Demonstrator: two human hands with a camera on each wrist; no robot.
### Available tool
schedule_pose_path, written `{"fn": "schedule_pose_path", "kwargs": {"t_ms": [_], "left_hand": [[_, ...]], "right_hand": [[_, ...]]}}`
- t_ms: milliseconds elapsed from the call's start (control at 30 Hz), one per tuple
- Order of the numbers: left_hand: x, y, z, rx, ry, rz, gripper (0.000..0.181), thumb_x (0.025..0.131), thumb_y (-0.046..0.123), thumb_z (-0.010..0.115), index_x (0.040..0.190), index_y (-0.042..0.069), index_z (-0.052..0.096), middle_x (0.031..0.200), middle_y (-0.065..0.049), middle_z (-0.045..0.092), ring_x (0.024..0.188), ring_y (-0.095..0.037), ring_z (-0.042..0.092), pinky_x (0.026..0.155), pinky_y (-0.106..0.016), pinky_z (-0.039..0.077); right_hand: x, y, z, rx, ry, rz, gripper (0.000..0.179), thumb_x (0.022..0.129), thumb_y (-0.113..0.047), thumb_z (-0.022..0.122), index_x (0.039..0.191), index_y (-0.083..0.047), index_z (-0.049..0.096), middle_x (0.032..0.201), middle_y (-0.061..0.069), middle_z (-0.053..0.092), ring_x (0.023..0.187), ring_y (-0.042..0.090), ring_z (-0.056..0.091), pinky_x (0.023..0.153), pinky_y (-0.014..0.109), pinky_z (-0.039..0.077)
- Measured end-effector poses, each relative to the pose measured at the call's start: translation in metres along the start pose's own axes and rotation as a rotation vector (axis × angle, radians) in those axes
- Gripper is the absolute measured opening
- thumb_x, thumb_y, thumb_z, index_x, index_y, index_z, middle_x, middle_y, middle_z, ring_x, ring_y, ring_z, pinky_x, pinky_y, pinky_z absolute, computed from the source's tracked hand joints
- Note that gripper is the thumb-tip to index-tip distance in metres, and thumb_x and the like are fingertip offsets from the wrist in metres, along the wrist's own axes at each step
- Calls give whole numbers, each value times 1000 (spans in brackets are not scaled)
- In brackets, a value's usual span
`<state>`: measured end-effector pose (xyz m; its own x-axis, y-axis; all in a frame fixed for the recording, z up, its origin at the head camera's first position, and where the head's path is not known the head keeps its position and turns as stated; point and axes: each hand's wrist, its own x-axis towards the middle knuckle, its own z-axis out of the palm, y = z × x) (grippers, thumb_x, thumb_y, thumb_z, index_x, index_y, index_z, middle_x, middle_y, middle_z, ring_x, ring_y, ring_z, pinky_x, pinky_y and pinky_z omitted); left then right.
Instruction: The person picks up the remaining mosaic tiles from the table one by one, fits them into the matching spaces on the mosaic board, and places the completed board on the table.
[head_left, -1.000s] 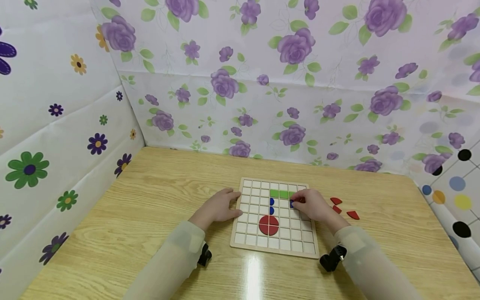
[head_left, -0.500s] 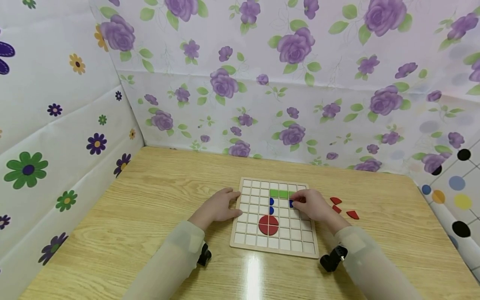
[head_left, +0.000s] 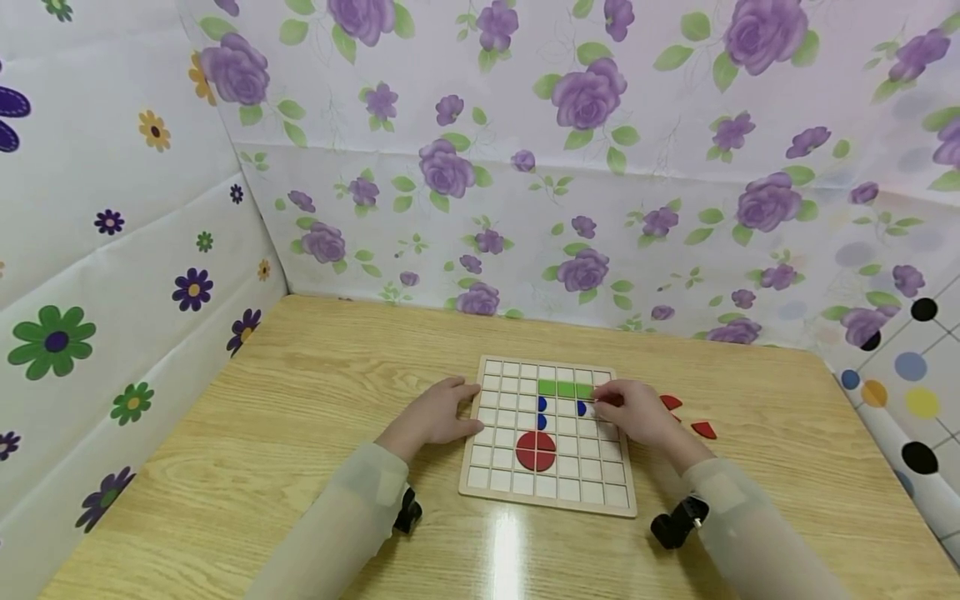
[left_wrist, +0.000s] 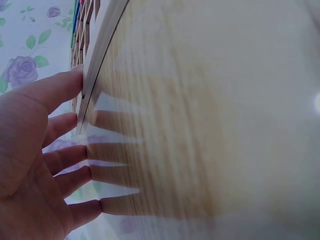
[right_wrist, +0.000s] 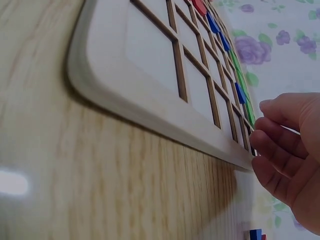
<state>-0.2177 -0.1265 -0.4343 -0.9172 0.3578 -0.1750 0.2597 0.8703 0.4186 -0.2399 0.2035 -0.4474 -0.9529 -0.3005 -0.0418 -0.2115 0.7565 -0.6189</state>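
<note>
A square wooden grid board (head_left: 491,487) lies on the table. Set in its cells are several green squares (head_left: 566,389), three blue half-round pieces (head_left: 542,422) and a red disc of quarter pieces (head_left: 536,451). My left hand (head_left: 437,419) rests at the board's left edge, fingers spread, thumb and index touching the rim in the left wrist view. My right hand (head_left: 637,410) hovers over the upper right cells, just right of the right-hand blue half-round (right_wrist: 240,93). Its fingers are loosely bent, and nothing shows between thumb and fingertips.
Loose red quarter pieces (head_left: 703,429) lie on the table right of the board, one partly hidden by my right hand. A blue piece (right_wrist: 255,234) shows at the bottom of the right wrist view. Flowered cloth (head_left: 450,233) hangs behind the table.
My right hand has released the blue half-round and shifted slightly right, leaving that piece visible in its cell. The left hand has kept its place.
</note>
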Motion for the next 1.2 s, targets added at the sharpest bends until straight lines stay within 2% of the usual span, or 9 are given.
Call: {"fn": "schedule_pose_path", "kwargs": {"t_ms": [167, 367, 700, 767, 900, 1000, 1100, 1200], "left_hand": [[0, 0, 0, -6, 5, 3, 65, 87, 41, 65, 143, 15, 44, 152, -15, 33, 139, -34, 32, 110, -50, 33], [0, 0, 1, -2, 11, 5, 64, 87, 41, 65, 143, 15, 44, 151, -15, 33, 139, -34, 32, 110, -50, 33], [1, 0, 0, 7, 6, 4, 64, 88, 41, 64, 144, 16, 43, 152, -15, 32, 139, -34, 32, 111, -49, 32], [0, 0, 0, 8, 6, 5, 64, 88, 41, 64, 144, 16, 43, 152, -15, 32, 139, -34, 32, 111, -49, 33], [0, 0, 1, 7, 4, 6, 64, 88, 40, 64, 144, 15, 43, 152, -16, 32, 139, -34, 32, 111, -49, 33], [0, 0, 1, 7, 3, 7, 64, 88, 40, 64, 144, 15, 43, 152, -16, 32, 139, -34, 32, 111, -49, 33], [0, -1, 2, 5, 4, 8, 64, 89, 40, 64, 144, 16, 43, 152, -16, 32, 139, -34, 32, 111, -49, 33], [0, -1, 2, 3, 4, 7, 64, 89, 40, 64, 144, 15, 43, 152, -16, 32, 139, -34, 32, 111, -49, 33]], "right_hand": [[-5, 3, -5, 4, 11, -2, 24, 93, -18, 61, 112, -6, 67, 105, 9, 67, 86, 17, 57, 72, 29, 50], [-10, 6, -11, 2, 21, -2, 25, 93, -18, 60, 114, -5, 66, 110, 12, 66, 91, 19, 59, 73, 31, 50], [-16, 20, -20, -31, 56, -9, 26, 94, -18, 58, 114, -3, 66, 110, 14, 67, 94, 22, 61, 76, 34, 50], [-18, 22, -22, -38, 61, -7, 26, 94, -19, 59, 114, -3, 66, 108, 14, 67, 89, 20, 60, 73, 33, 50], [-22, 26, -27, -12, 48, 20, 28, 95, -19, 57, 117, -2, 64, 98, 14, 67, 69, 16, 56, 61, 31, 47], [-25, 27, -31, -23, 49, 37, 29, 96, -19, 56, 118, -2, 64, 99, 15, 67, 67, 16, 55, 63, 33, 47], [-28, 29, -34, -56, 66, 43, 29, 96, -21, 57, 118, -4, 64, 106, 17, 67, 83, 24, 62, 76, 41, 52], [-31, 31, -37, -70, 74, 36, 30, 95, -21, 57, 118, -3, 64, 114, 19, 65, 101, 34, 61, 85, 49, 50]]}}
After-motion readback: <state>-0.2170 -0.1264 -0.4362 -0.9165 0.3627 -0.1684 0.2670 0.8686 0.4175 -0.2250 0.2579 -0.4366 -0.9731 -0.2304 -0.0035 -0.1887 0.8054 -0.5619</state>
